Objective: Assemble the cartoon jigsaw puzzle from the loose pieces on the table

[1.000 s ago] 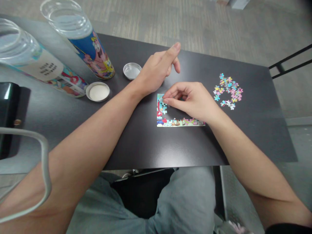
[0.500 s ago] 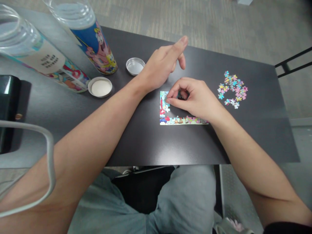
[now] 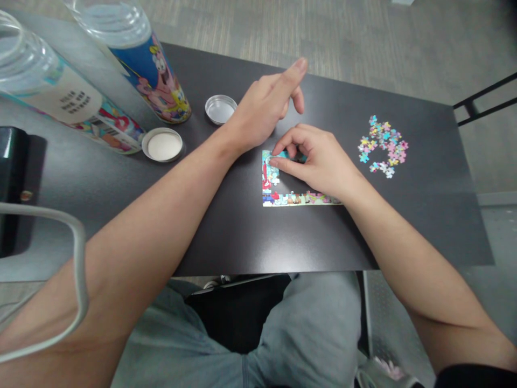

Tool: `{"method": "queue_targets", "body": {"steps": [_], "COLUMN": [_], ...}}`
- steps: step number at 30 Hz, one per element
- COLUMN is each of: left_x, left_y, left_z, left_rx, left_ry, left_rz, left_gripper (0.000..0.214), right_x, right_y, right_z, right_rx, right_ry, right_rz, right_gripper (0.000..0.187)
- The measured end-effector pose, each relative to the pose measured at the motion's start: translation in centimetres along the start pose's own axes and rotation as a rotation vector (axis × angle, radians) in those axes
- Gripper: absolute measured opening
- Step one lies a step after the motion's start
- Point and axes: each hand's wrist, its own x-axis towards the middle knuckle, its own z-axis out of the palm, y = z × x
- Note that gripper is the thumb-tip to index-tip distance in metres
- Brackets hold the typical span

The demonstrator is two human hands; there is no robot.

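A partly joined jigsaw puzzle (image 3: 311, 199) lies on the dark table, with a strip along the near side and a column up the left. Over its upper left part is my right hand (image 3: 319, 156), thumb and index finger pinched close together on a small puzzle piece that the fingertips largely cover. Just beyond the puzzle's far left corner my left hand (image 3: 269, 108) rests on its side, index finger stretched out, holding nothing. Loose puzzle pieces (image 3: 390, 145) lie in a ring-like heap to the right.
Two clear tubes with cartoon prints, one blue (image 3: 153, 75) and one pale (image 3: 81, 102), stand at the left. Two round metal lids (image 3: 220, 109) lie near them. A black object (image 3: 12, 188) and a white cable (image 3: 83, 269) are at the left edge.
My right thumb and index finger have shifted slightly up and loosened a little at the puzzle's left column. My left hand has barely moved; the whole view has shifted slightly.
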Motion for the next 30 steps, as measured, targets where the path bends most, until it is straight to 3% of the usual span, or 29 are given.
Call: {"method": "queue_targets", "body": {"steps": [11,14,18,21,24,27,30], "left_x": [0.1,0.1,0.2,0.2,0.2,0.3,0.4], "left_y": [-0.2,-0.2,-0.2,-0.2,-0.2,-0.3,-0.2], "left_z": [-0.1,-0.1,-0.2,-0.3,-0.5,-0.7,-0.8], "left_rx": [0.02,0.013,0.02,0.034,0.047,0.047,0.023], "left_ry": [-0.009,-0.006,-0.012,-0.015,-0.02,-0.027,-0.031], "left_rz": [-0.025,-0.022,-0.026,-0.028,-0.033,-0.035,-0.009], "left_gripper": [0.065,0.065,0.065,0.066,0.066,0.065,0.066], "right_x": [0.3,0.3,0.6,1.1,1.5,1.1,-1.0], "right_y": [-0.5,-0.2,1.6,3.3,5.2,7.5,10.1], "right_z": [-0.3,-0.1,-0.2,-1.4,-3.8,-7.0,-9.7], "right_rx": [-0.063,-0.038,0.101,0.163,0.14,0.047,-0.088], "right_ry": [0.01,0.034,0.12,0.227,0.427,0.614,0.8], "right_rz": [0.008,-0.014,-0.044,-0.094,-0.175,-0.198,-0.116], "right_gripper": [0.015,0.022,0.047,0.064,0.075,0.072,0.065]}}
